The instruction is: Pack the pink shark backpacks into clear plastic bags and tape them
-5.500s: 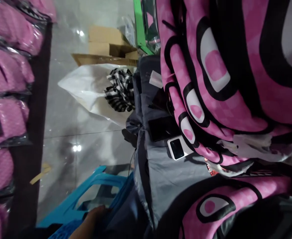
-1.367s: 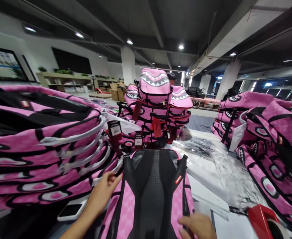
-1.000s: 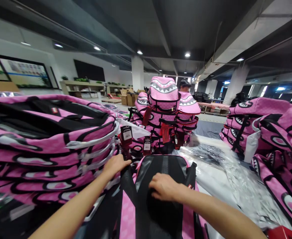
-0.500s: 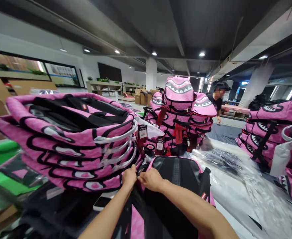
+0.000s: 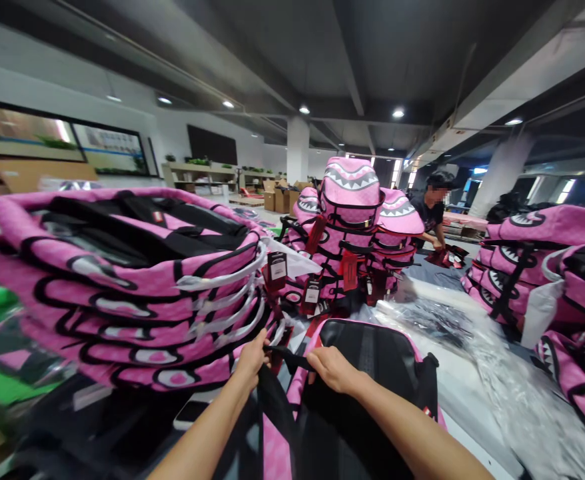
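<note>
Under a dark ceiling (image 5: 282,40), the backpack (image 5: 337,430) points lengthwise toward stacked bags (image 5: 350,217).

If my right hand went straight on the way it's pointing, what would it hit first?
Probably your left hand: the right hand points toward it along the black strap between them, though depth is unclear.

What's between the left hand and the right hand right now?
In the head view, a short stretch of black strap spans the gap, running from the left hand to the right hand, which both grip it.
</note>
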A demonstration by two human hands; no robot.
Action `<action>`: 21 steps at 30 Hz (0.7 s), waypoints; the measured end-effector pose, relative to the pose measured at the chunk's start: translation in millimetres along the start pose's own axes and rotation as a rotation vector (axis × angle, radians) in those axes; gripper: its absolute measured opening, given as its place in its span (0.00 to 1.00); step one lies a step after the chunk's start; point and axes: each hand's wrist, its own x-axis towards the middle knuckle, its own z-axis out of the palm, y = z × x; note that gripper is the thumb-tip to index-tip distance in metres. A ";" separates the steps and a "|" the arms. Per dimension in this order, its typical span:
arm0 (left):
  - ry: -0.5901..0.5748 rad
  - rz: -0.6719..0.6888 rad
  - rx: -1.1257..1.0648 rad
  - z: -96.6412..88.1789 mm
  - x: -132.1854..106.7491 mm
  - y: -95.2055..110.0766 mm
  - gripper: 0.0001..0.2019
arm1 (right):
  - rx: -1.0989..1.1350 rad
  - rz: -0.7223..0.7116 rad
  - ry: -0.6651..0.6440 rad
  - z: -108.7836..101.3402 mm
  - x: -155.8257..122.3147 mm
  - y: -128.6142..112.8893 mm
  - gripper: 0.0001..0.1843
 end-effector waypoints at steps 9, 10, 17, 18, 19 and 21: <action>-0.299 0.158 -0.247 -13.5 -63.0 77.9 0.24 | 0.136 0.162 0.049 -15.1 75.1 -51.5 0.09; -0.277 0.196 -0.242 -16.3 -67.8 85.0 0.27 | 0.106 0.184 0.123 -21.3 75.0 -56.7 0.05; -0.171 0.457 0.000 -16.1 -88.1 126.1 0.33 | 0.027 0.290 0.335 -68.9 16.1 -40.4 0.17; -0.200 0.454 -0.003 -8.8 -87.0 130.0 0.33 | 0.071 0.302 0.234 -62.5 -0.4 -35.2 0.19; -0.230 0.451 -0.004 1.1 -84.3 132.2 0.33 | 0.117 0.309 0.109 -51.3 -18.5 -31.5 0.20; -0.280 0.454 0.020 28.8 -74.3 129.0 0.33 | 0.180 0.308 -0.133 -19.0 -58.0 -30.4 0.15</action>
